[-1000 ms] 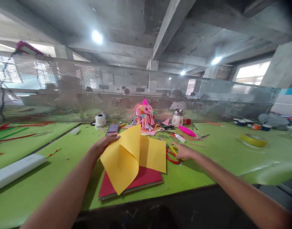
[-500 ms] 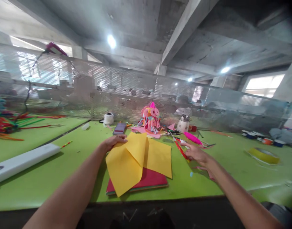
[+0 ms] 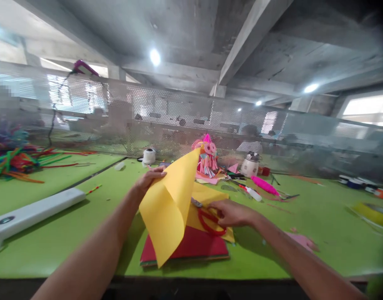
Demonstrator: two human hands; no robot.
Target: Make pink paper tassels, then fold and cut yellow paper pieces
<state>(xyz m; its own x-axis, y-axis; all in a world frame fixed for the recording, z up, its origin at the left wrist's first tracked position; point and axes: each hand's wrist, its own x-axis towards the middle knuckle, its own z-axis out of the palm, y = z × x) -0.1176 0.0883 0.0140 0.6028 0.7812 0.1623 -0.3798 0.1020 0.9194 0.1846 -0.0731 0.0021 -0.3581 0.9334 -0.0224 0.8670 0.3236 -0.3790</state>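
Note:
My left hand [image 3: 152,177] is closed on the upper left edge of a curled yellow paper sheet [image 3: 166,212], holding it up off the stack. In my right hand [image 3: 233,213] is a pair of scissors [image 3: 206,223] with red handles, its metal part close to the raised sheet's right side. The blade tips are hidden behind that sheet. Below the scissors lies another yellow sheet [image 3: 227,236], on top of a stack of red paper [image 3: 204,246] near the table's front edge.
Beyond the paper stands a pink fringed paper figure [image 3: 208,156]. A thread spool [image 3: 149,156], a white jar-like container [image 3: 250,164], a bright pink bundle [image 3: 264,185] and a white-bodied tube [image 3: 253,193] are around it. A long white device [image 3: 38,212] lies left; yellow tape [image 3: 374,214] lies right.
My right hand has picked the red-handled scissors up from the table and brought them left over the paper. My left hand has lifted the yellow sheet higher, curling it more.

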